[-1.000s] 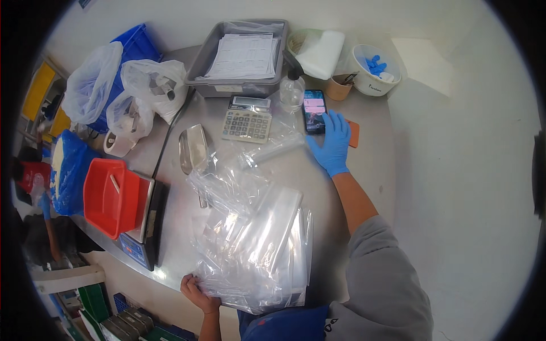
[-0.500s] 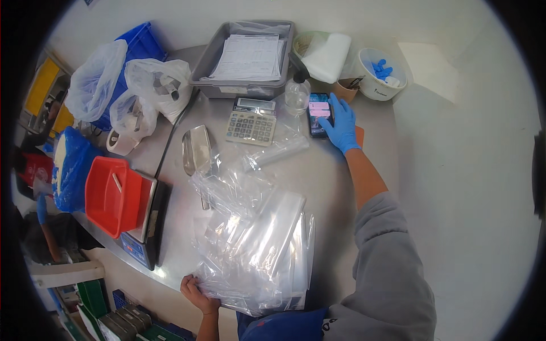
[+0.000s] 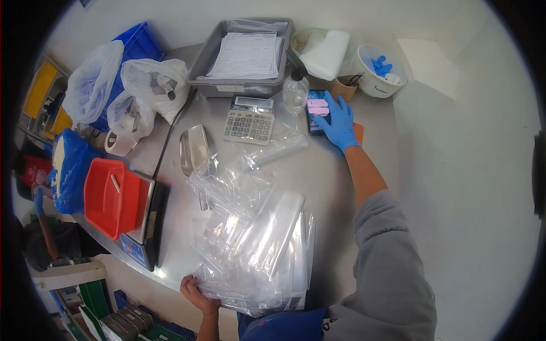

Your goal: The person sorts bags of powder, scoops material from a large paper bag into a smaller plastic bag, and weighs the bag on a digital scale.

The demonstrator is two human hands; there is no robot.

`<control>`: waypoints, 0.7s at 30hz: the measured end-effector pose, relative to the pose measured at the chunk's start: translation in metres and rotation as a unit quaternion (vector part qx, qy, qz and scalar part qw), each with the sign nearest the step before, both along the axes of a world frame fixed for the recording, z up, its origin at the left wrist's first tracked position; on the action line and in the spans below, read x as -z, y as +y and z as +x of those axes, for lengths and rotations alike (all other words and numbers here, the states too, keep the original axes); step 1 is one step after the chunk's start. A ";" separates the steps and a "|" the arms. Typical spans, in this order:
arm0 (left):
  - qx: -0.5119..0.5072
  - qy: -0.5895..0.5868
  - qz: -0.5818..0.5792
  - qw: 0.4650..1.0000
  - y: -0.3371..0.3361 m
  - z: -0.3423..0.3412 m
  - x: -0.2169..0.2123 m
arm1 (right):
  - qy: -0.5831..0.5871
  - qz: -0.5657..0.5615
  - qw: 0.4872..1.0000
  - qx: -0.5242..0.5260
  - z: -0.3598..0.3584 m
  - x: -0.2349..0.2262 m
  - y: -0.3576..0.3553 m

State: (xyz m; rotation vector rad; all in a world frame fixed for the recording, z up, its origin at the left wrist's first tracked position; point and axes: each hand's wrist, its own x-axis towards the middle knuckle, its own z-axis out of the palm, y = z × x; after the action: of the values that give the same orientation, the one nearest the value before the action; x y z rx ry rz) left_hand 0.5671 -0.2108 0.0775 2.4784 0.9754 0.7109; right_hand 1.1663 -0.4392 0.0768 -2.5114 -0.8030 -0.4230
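A smartphone with its screen lit lies at the table's far right. My right hand, in a blue glove, rests over its right side with the fingers spread and the thumb on the screen. Beneath that hand shows a bit of an orange flat item. My left hand is bare and lies at the near table edge, beside a heap of clear plastic bags. Its fingers are loosely bent and apart, touching the border of the heap; I see nothing gripped in them.
On the steel table stand a calculator, metal scoop, pump bottle, grey tray of papers, and white bucket. Leftward, a red tray sits on a scale. Another person's gloved hand shows far left.
The view has shifted very slightly. My right hand stays over the phone and my left hand keeps its place. At far left the other person's arm has moved a little.
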 end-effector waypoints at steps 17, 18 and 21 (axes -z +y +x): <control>-0.004 -0.009 -0.010 1.000 0.000 -0.001 0.001 | -0.007 0.033 0.999 -0.008 -0.004 0.000 0.000; -0.006 -0.011 -0.012 1.000 0.000 -0.002 0.002 | -0.003 0.032 0.999 -0.008 -0.004 -0.001 0.000; -0.007 -0.009 -0.007 1.000 0.000 -0.001 0.002 | 0.001 0.030 1.000 -0.007 -0.004 0.001 -0.001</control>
State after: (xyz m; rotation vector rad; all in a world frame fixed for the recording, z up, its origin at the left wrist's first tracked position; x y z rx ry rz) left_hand 0.5661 -0.2108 0.0756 2.4508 0.9897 0.7281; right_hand 1.1620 -0.4397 0.0762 -2.4495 -0.7960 -0.4330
